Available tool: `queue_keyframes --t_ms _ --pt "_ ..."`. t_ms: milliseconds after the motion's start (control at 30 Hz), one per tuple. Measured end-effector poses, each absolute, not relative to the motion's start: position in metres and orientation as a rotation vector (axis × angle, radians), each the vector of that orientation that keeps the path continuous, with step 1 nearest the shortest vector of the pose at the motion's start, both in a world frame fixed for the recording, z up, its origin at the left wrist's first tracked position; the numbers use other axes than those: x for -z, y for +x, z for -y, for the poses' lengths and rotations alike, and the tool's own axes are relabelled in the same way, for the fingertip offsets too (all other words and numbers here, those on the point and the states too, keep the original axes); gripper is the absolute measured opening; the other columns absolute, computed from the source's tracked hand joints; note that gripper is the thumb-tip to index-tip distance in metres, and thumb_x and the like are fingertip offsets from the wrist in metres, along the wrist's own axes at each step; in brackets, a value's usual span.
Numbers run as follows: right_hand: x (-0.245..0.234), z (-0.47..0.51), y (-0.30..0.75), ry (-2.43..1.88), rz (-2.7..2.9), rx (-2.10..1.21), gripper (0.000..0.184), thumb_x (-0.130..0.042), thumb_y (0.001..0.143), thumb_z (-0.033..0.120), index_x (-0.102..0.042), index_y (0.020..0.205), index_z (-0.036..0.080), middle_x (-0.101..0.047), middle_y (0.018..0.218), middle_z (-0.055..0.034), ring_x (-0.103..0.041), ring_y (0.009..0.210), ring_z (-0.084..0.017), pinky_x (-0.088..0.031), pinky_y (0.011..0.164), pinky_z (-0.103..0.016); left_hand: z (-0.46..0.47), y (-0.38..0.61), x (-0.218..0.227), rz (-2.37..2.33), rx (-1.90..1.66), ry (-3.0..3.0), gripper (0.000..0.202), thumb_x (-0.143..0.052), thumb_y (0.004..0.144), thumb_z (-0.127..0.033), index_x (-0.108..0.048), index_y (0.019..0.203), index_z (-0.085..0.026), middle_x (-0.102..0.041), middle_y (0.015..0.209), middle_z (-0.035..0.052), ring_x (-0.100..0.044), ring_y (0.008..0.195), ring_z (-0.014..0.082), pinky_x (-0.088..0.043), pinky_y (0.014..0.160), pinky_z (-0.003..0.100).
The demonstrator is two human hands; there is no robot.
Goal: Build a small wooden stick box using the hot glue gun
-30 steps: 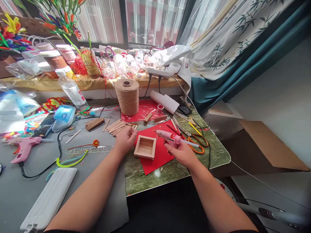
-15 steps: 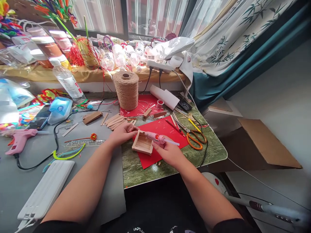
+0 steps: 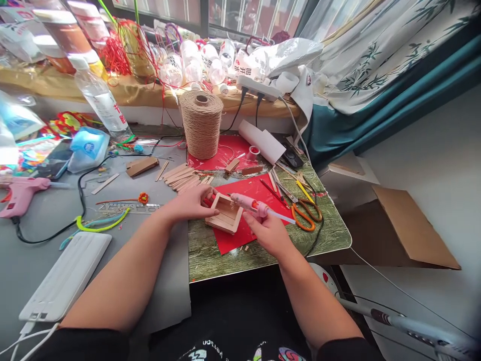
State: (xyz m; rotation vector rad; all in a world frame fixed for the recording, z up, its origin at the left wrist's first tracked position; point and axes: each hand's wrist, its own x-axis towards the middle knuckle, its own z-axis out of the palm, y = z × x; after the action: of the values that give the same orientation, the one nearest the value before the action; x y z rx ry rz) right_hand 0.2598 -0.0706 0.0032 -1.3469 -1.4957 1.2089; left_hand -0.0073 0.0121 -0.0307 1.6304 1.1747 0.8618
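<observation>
A small open box made of wooden craft sticks (image 3: 224, 222) is tilted above a red sheet (image 3: 225, 244). My left hand (image 3: 195, 203) grips its left and far side, thumb on the rim and fingers partly hidden behind. In my right hand (image 3: 268, 233) is a pink hot glue gun (image 3: 250, 203), its nozzle pointing left over the box's far rim. A clear glue stick sticks out of the gun's back end. Loose craft sticks (image 3: 182, 178) lie in a pile just beyond my left hand.
Orange-handled scissors (image 3: 305, 215) lie right of the red sheet. A big twine spool (image 3: 202, 128) stands behind the sticks. To the left are a second pink glue gun (image 3: 23, 195), a white power bank (image 3: 65, 276) and a water bottle (image 3: 101, 103). Black cables cross the table.
The view has tilted down a little. My left hand has shifted its hold, with the thumb now on the box's near left rim, and the box is turned slightly. The glue gun stays over it.
</observation>
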Motion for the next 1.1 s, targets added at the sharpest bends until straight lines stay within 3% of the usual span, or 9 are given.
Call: queue_keyframes --t_ms 100,200,400,567,800,967,1100 --pt "0.015 0.076 0.273 -1.404 1.253 -1.182 0.042 -0.075 0.089 0.058 -0.075 0.116 0.024 -0.074 0.082 -0.0037 -0.067 0.068 -0.021 -0.056 0.066 -0.036 -0.013 -0.005 0.031 -1.091 -0.712 1.624 0.034 -0.083 0.067 -0.030 -0.053 0.081 -0.023 -0.071 0.090 0.0025 -0.074 0.083 0.0235 -0.053 0.061 0.030" --pt "0.030 0.079 0.285 -1.336 1.139 -1.228 0.043 -0.072 0.091 0.058 -0.073 0.116 0.024 -0.074 0.085 -0.0042 -0.063 0.061 -0.017 -0.053 0.060 -0.033 -0.018 -0.003 0.036 -1.081 -0.799 1.459 0.041 -0.081 0.071 -0.032 -0.041 0.077 -0.025 -0.074 0.088 0.0046 -0.077 0.101 0.0315 -0.055 0.063 0.031" --pt "0.026 0.076 0.277 -1.352 1.070 -1.393 0.039 -0.080 0.085 0.053 -0.074 0.108 0.022 -0.065 0.069 0.0011 -0.057 0.055 -0.014 -0.050 0.053 -0.029 -0.015 -0.003 0.030 -0.893 -0.648 1.187 0.047 -0.084 0.068 -0.031 -0.038 0.075 -0.026 -0.081 0.092 0.0078 -0.079 0.092 0.0306 -0.060 0.068 0.037" --pt "0.018 0.061 0.252 -1.330 1.063 -1.534 0.042 -0.092 0.072 0.043 -0.072 0.102 0.022 -0.073 0.097 -0.0033 -0.059 0.061 -0.012 -0.049 0.051 -0.026 -0.006 0.004 0.025 -0.856 -0.557 1.299 0.046 -0.083 0.065 -0.027 -0.038 0.074 -0.025 -0.079 0.092 0.0059 -0.075 0.080 0.0232 -0.057 0.065 0.033" --pt "0.030 0.051 0.230 -1.331 1.104 -1.582 0.039 -0.090 0.075 0.039 -0.075 0.107 0.024 -0.071 0.078 -0.0005 -0.059 0.061 -0.016 -0.048 0.053 -0.028 -0.006 0.006 0.029 -1.008 -0.598 1.434 0.037 -0.081 0.067 -0.031 -0.045 0.073 -0.024 -0.073 0.077 0.0008 -0.066 0.065 0.0182 -0.048 0.056 0.029" --pt "0.047 0.054 0.225 -1.406 0.990 -1.374 0.034 -0.089 0.070 0.041 -0.073 0.092 0.020 -0.073 0.084 -0.0028 -0.065 0.073 -0.021 -0.054 0.063 -0.032 -0.008 0.008 0.039 -1.121 -0.701 1.498 0.042 -0.088 0.066 -0.042 -0.050 0.071 -0.024 -0.071 0.072 -0.0007 -0.064 0.061 0.0186 -0.046 0.053 0.030" --pt "0.056 0.051 0.225 -1.377 0.764 -1.318 0.038 -0.089 0.068 0.043 -0.068 0.090 0.020 -0.069 0.077 -0.0006 -0.057 0.059 -0.015 -0.043 0.048 -0.026 -0.017 0.004 0.049 -1.270 -0.884 1.403 0.049 -0.082 0.078 -0.057 -0.045 0.072 -0.025 -0.070 0.072 0.0013 -0.072 0.072 0.0235 -0.053 0.064 0.034"
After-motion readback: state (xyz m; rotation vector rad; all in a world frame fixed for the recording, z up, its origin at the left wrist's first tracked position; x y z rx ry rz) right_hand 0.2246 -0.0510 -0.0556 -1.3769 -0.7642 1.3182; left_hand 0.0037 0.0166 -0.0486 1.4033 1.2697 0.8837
